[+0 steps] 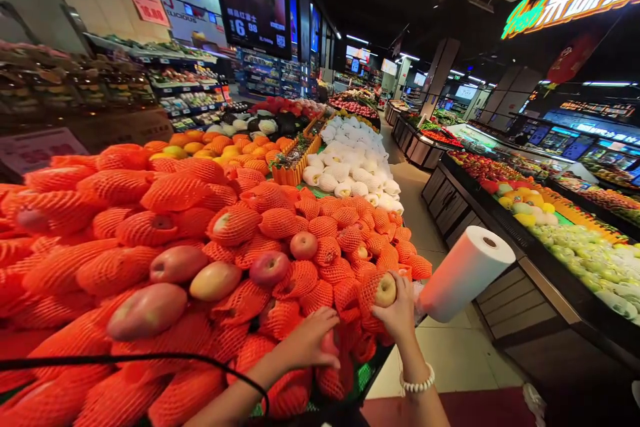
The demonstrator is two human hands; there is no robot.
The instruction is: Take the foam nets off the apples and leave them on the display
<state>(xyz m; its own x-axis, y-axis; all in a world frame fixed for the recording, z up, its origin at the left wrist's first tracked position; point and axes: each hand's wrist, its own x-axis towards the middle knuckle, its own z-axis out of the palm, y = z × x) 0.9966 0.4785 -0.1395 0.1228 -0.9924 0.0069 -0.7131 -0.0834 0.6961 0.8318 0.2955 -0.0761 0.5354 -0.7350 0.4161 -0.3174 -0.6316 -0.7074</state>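
Observation:
My right hand (400,310), with a white beaded bracelet at the wrist, grips a pale yellowish apple (385,291) partly wrapped in an orange foam net. My left hand (310,341) is curled around a reddish apple (330,345), mostly hidden by the fingers, low over the pile. Around both hands lie many fruits in orange foam nets (295,278). Among them several fruits show bare: a red apple (270,268), a smaller apple (303,245) and a yellowish one (215,280).
Just right of my right hand stands a large roll of plastic bags (465,273). A black cable (150,357) crosses the lower left. White-netted fruits (350,173) and oranges (240,147) lie farther back. Across the aisle runs another produce stand (540,280).

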